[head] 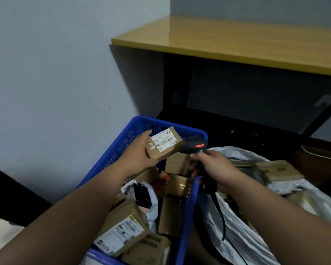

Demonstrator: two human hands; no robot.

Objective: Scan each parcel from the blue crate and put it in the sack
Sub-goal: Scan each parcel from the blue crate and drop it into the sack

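Facing the scanner (196, 145), parcel (163, 143) lies label-up, long axis sideways.

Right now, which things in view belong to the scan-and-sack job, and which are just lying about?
Job:
- small parcel, held in left hand
- scanner, gripped by right hand
- blue crate of parcels
- white sack, parcels already inside

Lying about:
- yellow-topped table
- brown bag at far right

The crate (122, 144) of parcels (122, 232) stands left of the sack (237, 236), touching it; the counter (237, 41) lies behind both.
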